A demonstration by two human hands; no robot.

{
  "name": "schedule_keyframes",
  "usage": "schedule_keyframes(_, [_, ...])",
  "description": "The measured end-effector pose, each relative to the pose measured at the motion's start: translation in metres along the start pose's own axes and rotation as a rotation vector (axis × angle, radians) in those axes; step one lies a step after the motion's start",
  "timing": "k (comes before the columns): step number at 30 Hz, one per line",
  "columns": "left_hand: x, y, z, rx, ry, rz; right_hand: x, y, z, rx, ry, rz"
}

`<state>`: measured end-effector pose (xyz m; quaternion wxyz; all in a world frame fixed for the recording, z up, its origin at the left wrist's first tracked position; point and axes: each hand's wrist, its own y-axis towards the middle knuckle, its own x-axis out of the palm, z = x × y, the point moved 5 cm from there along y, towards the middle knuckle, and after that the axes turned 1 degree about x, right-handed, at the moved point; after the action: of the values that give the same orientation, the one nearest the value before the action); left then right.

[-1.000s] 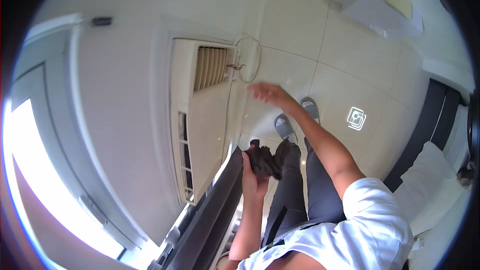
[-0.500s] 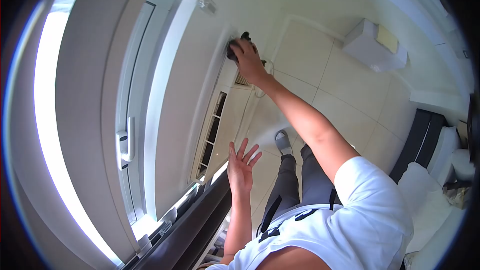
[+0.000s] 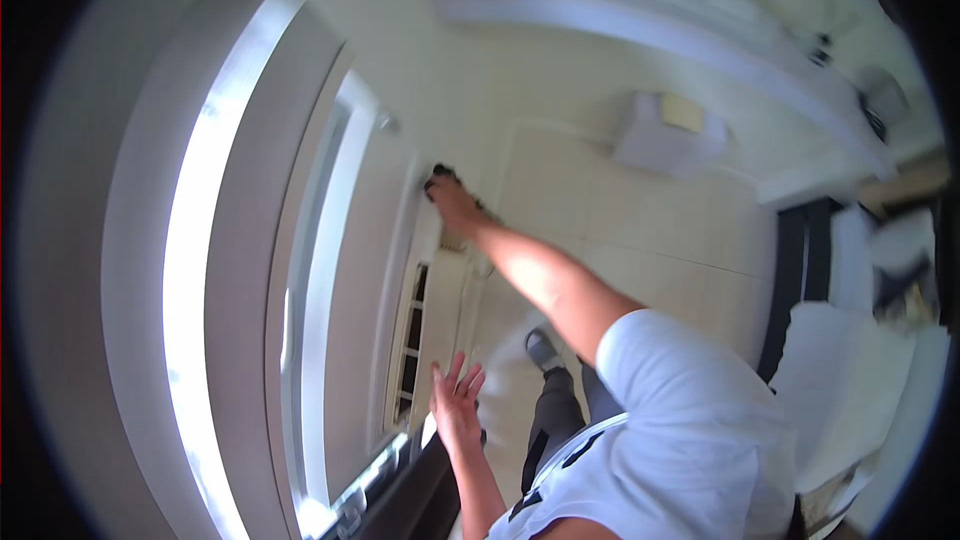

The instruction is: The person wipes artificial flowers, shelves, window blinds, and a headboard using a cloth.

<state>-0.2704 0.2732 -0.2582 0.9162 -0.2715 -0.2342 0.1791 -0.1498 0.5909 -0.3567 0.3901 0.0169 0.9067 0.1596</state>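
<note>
Here, outstretched right hand [image 3: 455,204] clasping dark object [image 3: 441,174], eleven o'clock, left hand [image 3: 458,412] spread at six, pale box [image 3: 658,148] at two.

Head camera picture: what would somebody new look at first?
Probably the glaring white strip of light running down the left side. Next might come the right hand, stretched out and holding a dark thing, too blurry to name, near the far end of the cream unit. Lower down, the left hand is open.
</note>
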Motion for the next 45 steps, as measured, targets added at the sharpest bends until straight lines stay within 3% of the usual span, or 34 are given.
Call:
schedule_keyframes(1, [0.002, -0.003, 0.001, -0.01, 0.013, -0.019, -0.011, 0.004, 0.014, 0.263, 0.11, -0.153])
schedule_keyframes(3, [0.007, -0.004, 0.002, -0.011, 0.046, -0.086, -0.063, -0.006, 0.009, 0.564, 0.317, 0.034])
schedule_keyframes(5, [0.014, -0.001, -0.001, -0.025, 0.071, -0.179, -0.093, -0.029, 0.002, 0.385, 0.347, 0.175])
schedule_keyframes(7, [0.028, 0.011, -0.01, -0.073, 0.054, -0.267, -0.154, -0.069, -0.027, 0.564, 0.646, 0.177])
schedule_keyframes(8, [0.041, 0.018, -0.014, -0.106, 0.043, -0.298, -0.17, -0.095, -0.034, 0.648, 0.697, 0.306])
schedule_keyframes(9, [0.065, 0.012, -0.011, -0.13, 0.033, -0.339, -0.18, -0.117, -0.042, 0.719, 1.078, 0.135])
schedule_keyframes(10, [0.092, -0.002, -0.007, -0.187, 0.005, -0.371, -0.206, -0.139, -0.06, 0.673, 1.256, 0.068])
schedule_keyframes(12, [0.126, 0.002, -0.018, -0.259, -0.011, -0.627, -0.247, -0.187, -0.077, 0.773, 1.268, 0.121])
schedule_keyframes(14, [0.178, -0.029, -0.026, -0.341, -0.127, -0.82, -0.287, -0.233, -0.079, 0.776, 1.053, 0.14])
schedule_keyframes(16, [0.205, -0.026, -0.05, -0.252, 0.07, -0.969, -0.327, -0.269, -0.068, 0.754, 0.969, 0.225])
schedule_keyframes(21, [0.258, -0.086, -0.107, -0.401, 0.134, -1.01, -0.411, -0.361, -0.045, 0.781, 0.752, 0.398])
schedule_keyframes(23, [0.279, -0.124, -0.119, -0.382, 0.191, -1.036, -0.455, -0.396, -0.049, 0.639, 0.507, 0.755])
schedule_keyframes(24, [0.287, -0.145, -0.124, -0.355, 0.238, -1.033, -0.468, -0.411, -0.047, 0.635, 0.497, 0.777])
schedule_keyframes(26, [0.3, -0.18, -0.139, -0.32, 0.238, -1.025, -0.502, -0.428, -0.067, 0.358, 0.006, 0.696])
schedule_keyframes(29, [0.311, -0.225, -0.171, -0.308, 0.266, -0.975, -0.518, -0.458, -0.087, 0.261, -0.219, 0.533])
schedule_keyframes(33, [0.338, -0.291, -0.221, -0.49, 0.266, -1.177, -0.533, -0.513, -0.074, 0.326, -0.21, 0.399])
schedule_keyframes(36, [0.355, -0.319, -0.269, -0.567, 0.3, -1.239, -0.569, -0.558, -0.071, 0.232, -0.103, 0.524])
schedule_keyframes(38, [0.369, -0.354, -0.288, -0.655, 0.236, -1.298, -0.592, -0.59, -0.065, 0.239, -0.104, 0.58])
schedule_keyframes(42, [0.389, -0.411, -0.317, -0.619, 0.363, -1.338, -0.619, -0.657, -0.039, 0.44, -0.353, 0.808])
schedule_keyframes(44, [0.391, -0.433, -0.31, -0.275, 0.429, -1.324, -0.618, -0.687, -0.023, 0.701, -0.242, 0.974])
schedule_keyframes(45, [0.388, -0.439, -0.318, -0.289, 0.461, -1.3, -0.616, -0.695, -0.022, 0.73, -0.212, 0.967])
